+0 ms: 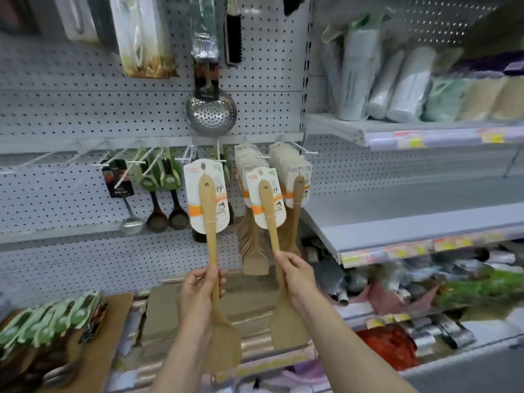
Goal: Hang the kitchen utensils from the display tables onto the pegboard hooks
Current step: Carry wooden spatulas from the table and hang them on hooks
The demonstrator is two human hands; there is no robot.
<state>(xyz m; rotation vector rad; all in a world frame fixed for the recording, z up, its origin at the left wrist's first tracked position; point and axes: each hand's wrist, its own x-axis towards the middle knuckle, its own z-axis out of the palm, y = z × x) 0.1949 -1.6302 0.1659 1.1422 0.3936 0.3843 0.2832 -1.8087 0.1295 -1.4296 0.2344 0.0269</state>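
Wooden spatulas, one per hand. The left hand (202, 290) has its fingers curled round the handle of the left spatula (208, 211), and the right hand (295, 279) grips the right spatula (269, 219) the same way. Both are upright, blades down and card backings up, in front of the pegboard (71, 109) at the row of hooks (307, 152). Neither looks hung yet.

What could go wrong:
- Both grips sit low on the handles, so the card tops can sway. A hole could miss its hook tip, or the thin card could bend or tear.
- Two at once splits attention (prob. safer one at a time).
- The right spatula is just in front of a full bunch of hung spatulas (255, 251). A nudge could slide some off, esp. those near the hook end.
- The left one is near the dark ladles (167, 219) and could set them swinging.

Containers etc.:
- Flat cardboard (119, 321) at lower left carries a pile of green-carded utensils (51, 316).
- The bin (467, 361) at lower right holds a red item (391, 347) w/ some packaged goods, too blurred to name.
- The upper shelf (340, 129) on the right holds plastic-wrapped rolls (397, 86).
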